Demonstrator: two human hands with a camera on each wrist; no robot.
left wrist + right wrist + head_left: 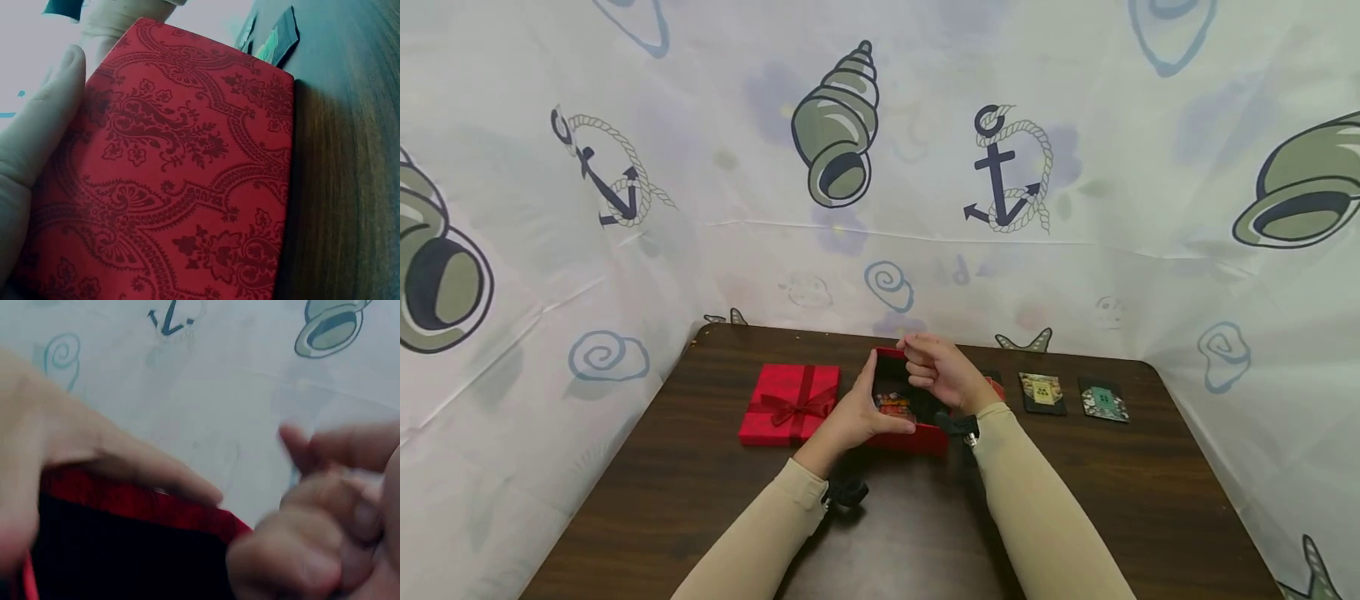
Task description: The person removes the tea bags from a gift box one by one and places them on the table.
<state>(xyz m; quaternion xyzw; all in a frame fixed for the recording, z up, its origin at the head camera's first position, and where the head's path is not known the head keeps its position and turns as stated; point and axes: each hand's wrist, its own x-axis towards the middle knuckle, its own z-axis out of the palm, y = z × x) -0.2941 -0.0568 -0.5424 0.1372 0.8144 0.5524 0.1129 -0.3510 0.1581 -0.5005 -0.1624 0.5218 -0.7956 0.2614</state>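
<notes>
A red open box (917, 440) with a dark inside stands in the middle of the table. My left hand (853, 417) grips its left side, thumb on the near wall and fingers along the far side. The left wrist view shows the thumb beside the patterned red wall (162, 156). Inside the box lies a small colourful packet (895, 406), partly hidden. Above the box's right half, my right hand (947, 371) is raised with its fingers curled in. No object shows in the blurred right fingers (287, 550).
Left of the box lies a red lid (786, 383) with a ribbon bow. To the right are a dark packet with a yellow label (1042, 392) and another with a green label (1103, 400). A red-and-dark item (996, 386) is partly hidden behind the right wrist.
</notes>
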